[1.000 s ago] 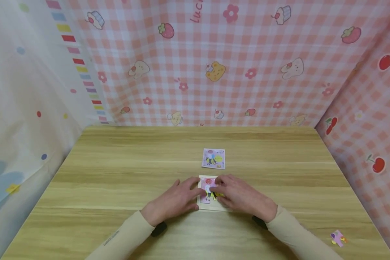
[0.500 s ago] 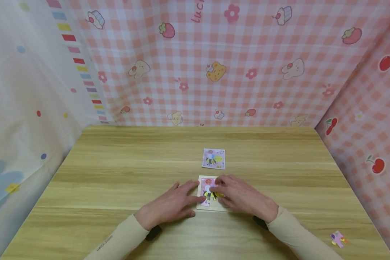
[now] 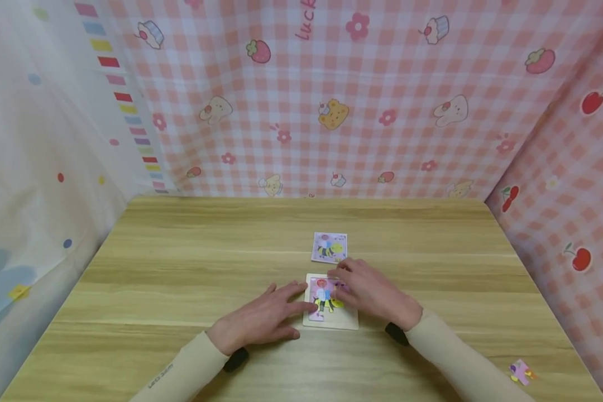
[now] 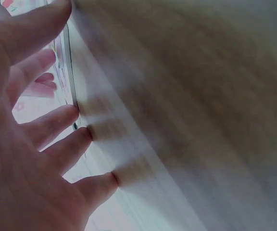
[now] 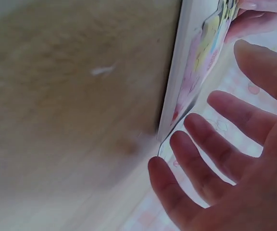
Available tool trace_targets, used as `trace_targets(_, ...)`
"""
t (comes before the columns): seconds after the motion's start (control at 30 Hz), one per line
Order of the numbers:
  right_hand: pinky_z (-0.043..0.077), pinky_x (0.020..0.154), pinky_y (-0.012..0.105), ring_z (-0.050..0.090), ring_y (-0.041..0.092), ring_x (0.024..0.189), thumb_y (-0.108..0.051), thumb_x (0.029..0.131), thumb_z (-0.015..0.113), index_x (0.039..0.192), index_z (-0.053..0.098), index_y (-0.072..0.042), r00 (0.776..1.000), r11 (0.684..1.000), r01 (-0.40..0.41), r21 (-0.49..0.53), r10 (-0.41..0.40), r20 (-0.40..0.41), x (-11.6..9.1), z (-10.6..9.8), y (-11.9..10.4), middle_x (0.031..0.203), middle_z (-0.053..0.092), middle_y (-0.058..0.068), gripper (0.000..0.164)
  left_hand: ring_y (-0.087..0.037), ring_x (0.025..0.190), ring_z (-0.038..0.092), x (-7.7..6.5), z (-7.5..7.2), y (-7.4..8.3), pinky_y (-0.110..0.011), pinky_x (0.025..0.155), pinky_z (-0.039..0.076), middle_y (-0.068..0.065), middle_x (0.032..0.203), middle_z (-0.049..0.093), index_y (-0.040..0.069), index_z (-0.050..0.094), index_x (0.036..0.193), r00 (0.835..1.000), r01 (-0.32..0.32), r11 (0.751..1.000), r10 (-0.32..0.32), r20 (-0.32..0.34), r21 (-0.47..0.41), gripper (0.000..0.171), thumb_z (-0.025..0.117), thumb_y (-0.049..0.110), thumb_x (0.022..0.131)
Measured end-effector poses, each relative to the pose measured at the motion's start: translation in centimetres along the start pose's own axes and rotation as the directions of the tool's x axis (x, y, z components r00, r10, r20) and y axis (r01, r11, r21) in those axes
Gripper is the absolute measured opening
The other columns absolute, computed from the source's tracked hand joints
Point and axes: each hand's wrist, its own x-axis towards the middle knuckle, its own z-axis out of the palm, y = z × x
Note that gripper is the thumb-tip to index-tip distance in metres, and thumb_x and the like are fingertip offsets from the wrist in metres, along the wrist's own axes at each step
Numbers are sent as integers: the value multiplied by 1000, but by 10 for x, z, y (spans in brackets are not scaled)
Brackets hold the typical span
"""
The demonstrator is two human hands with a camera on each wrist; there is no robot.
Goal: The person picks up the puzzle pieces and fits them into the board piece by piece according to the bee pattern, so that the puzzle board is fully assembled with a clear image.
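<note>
In the head view a jigsaw puzzle (image 3: 324, 301) with a bee picture lies in a pale wooden frame board (image 3: 344, 321), whose lower right part is bare. My left hand (image 3: 261, 318) is at the board's left side, fingers spread, the index fingertip resting on the puzzle's left part. Over the upper right part is my right hand (image 3: 374, 290), partly covering the pieces there. The right wrist view shows its fingers loosely bent, holding nothing, beside the board's edge (image 5: 174, 91). Just beyond the board lies a square bee picture card (image 3: 329, 247).
A loose pink puzzle piece (image 3: 521, 372) lies on the wooden table (image 3: 181, 251) near its right front, beside my right sleeve (image 3: 457, 352). Patterned cloth curtains (image 3: 306, 84) hang behind the table and along both sides.
My left hand has slid back slightly to the left, its index finger still over the puzzle. My right hand has shifted up and away, exposing more of the board's lower right.
</note>
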Motion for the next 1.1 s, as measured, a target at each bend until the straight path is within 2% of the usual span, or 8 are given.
trace_targets(0.2, 51, 87, 37, 54, 19, 101, -38, 96, 76, 129, 71, -14, 999, 999, -31, 19, 30, 42, 9, 3, -1, 120, 62, 3, 42, -32, 153, 30, -1, 2, -2, -69, 115, 30, -13, 166, 30, 31, 54, 151, 1000, -24, 1000, 24, 16, -17, 57, 71, 39, 98)
trace_targets(0.43, 49, 83, 34, 53, 19, 98, -37, 91, 81, 126, 72, -12, 999, 999, -45, 1, 45, 31, 14, 5, -2, 117, 63, 2, 43, -32, 152, 31, 0, -3, -2, -70, 114, 31, -15, 165, 29, 32, 56, 151, 999, -26, 999, 27, 43, -26, 56, 73, 37, 97)
trace_targets(0.6, 47, 81, 35, 53, 20, 94, -33, 91, 81, 123, 72, -9, 999, 999, -45, 3, 45, 30, 17, 3, -2, 114, 62, 3, 41, -31, 151, 31, 3, -7, -2, -69, 114, 32, -16, 165, 29, 32, 58, 149, 998, -20, 1000, 21, 67, -8, 55, 73, 35, 97)
trace_targets(0.77, 46, 81, 36, 52, 21, 94, -33, 93, 79, 123, 70, -10, 998, 999, -51, 7, 51, 43, 18, 2, -2, 117, 62, 3, 39, -32, 151, 30, 5, -10, -1, -70, 112, 34, -14, 164, 31, 32, 61, 146, 998, -25, 1000, 24, 60, 5, 50, 73, 33, 97)
trace_targets(0.93, 47, 82, 36, 52, 22, 96, -32, 93, 79, 124, 69, -11, 996, 998, -68, 6, 68, 51, 18, 3, -4, 118, 62, 3, 39, -33, 154, 28, 6, -8, 2, -73, 109, 35, -3, 164, 37, 25, 61, 146, 996, -76, 995, 73, 41, 63, 49, 71, 32, 99)
trace_targets(1.1, 47, 82, 37, 53, 24, 98, -31, 93, 79, 124, 69, -11, 995, 996, -88, 11, 87, 56, 19, 4, -5, 117, 62, 3, 38, -24, 151, 35, 7, -5, 3, -69, 112, 36, 2, 157, 48, 19, 60, 147, 991, -134, 986, 130, 44, 97, 46, 66, 29, 102)
